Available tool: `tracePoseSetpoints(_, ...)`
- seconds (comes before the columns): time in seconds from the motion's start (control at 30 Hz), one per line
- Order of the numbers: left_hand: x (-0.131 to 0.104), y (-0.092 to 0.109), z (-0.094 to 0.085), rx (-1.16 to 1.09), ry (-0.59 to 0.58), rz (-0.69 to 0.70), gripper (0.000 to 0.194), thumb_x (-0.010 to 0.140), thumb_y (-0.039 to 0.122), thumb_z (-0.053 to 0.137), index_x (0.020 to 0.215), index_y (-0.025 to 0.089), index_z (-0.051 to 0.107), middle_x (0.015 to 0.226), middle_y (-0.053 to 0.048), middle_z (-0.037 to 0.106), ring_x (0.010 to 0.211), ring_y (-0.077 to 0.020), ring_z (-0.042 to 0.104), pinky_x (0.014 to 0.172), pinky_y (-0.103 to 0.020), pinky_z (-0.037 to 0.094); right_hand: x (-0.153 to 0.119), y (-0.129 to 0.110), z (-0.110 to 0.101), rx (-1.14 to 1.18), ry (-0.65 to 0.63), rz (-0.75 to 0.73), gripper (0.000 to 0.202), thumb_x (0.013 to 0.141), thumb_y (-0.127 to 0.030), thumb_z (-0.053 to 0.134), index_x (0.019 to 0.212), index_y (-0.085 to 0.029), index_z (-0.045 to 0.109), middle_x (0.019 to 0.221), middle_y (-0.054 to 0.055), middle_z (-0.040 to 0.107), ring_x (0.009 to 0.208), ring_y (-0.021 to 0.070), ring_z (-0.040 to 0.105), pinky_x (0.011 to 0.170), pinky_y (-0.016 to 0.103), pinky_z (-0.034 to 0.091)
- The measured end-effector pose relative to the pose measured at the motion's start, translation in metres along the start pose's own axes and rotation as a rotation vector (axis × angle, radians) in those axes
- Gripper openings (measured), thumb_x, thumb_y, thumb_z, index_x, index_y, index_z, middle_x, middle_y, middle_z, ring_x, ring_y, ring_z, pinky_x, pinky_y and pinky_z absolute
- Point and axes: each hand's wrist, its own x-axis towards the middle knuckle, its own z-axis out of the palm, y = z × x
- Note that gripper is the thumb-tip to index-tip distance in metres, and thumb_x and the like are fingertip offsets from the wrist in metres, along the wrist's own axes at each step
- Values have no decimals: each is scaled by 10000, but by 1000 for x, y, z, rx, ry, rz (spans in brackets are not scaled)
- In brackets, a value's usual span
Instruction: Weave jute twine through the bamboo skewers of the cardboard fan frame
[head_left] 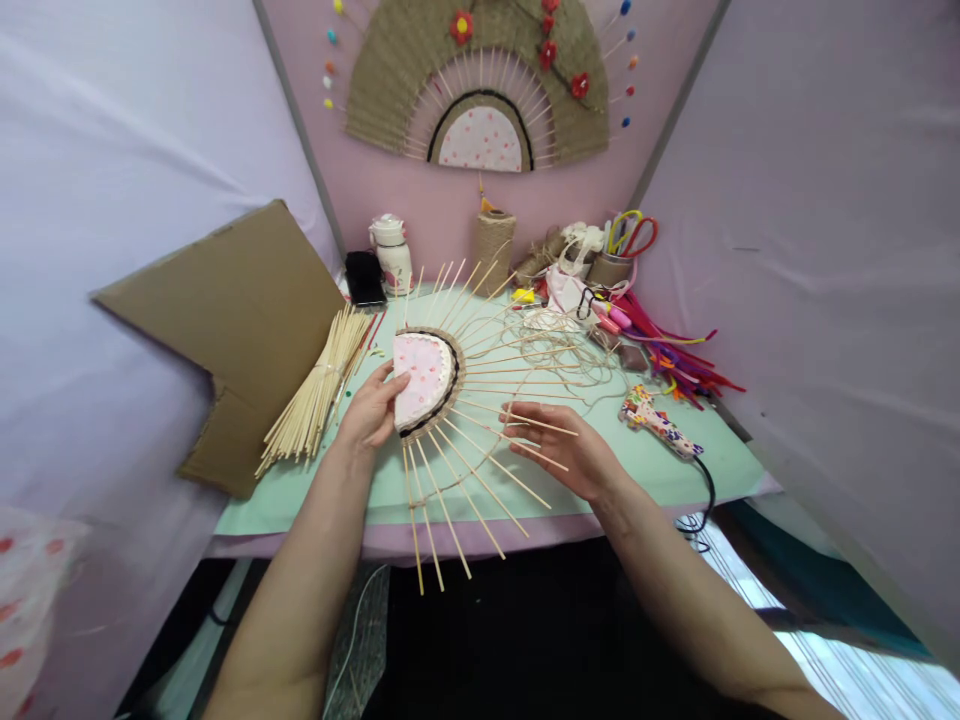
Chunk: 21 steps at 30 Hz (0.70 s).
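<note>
A half-round fan frame has a pink spotted centre, a black braided edge and thin wooden sticks fanning out to the right and down. My left hand grips its flat left side, the thumb on the pink face. Twine runs across the lower sticks. It leads up to my right hand, whose fingertips are closed on it among the sticks on the right. Two sticks cross in front of these fingers. A loose tangle of twine lies behind the frame.
A bundle of sticks leans by folded cardboard at left. A white bottle and twine spool stand at the back. Pipe cleaners and a patterned glue gun lie right. A finished fan hangs above.
</note>
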Motion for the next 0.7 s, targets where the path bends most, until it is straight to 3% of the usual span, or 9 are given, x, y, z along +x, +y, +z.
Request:
tracePoseSetpoints(0.23, -3, 1, 2, -5, -29, 22, 447, 668, 43, 703, 1092, 126, 587, 893, -57, 729, 700, -129, 688, 675, -233, 577, -12, -13, -3, 133, -3, 115, 370, 781, -415, 618, 1071, -192, 674, 1210, 112, 663, 1130, 243, 608, 1035, 417, 427)
tracePoseSetpoints(0.4, -4, 1, 2, 45, -43, 33, 497, 652, 68, 729, 1118, 134, 569, 902, -60, 727, 710, -142, 687, 691, -258, 573, -10, -10, -5, 44, 186, 85, 211, 770, -310, 710, 950, -203, 694, 1104, 76, 705, 1002, 189, 659, 987, 354, 473)
tracePoseSetpoints(0.7, -10, 3, 4, 65, -46, 49, 526, 643, 71, 727, 1128, 144, 537, 832, -41, 713, 671, -143, 675, 654, -249, 555, -7, 0, -4, 38, 263, 26, 235, 668, -146, 793, 873, -205, 695, 966, 37, 749, 912, 178, 704, 903, 310, 532)
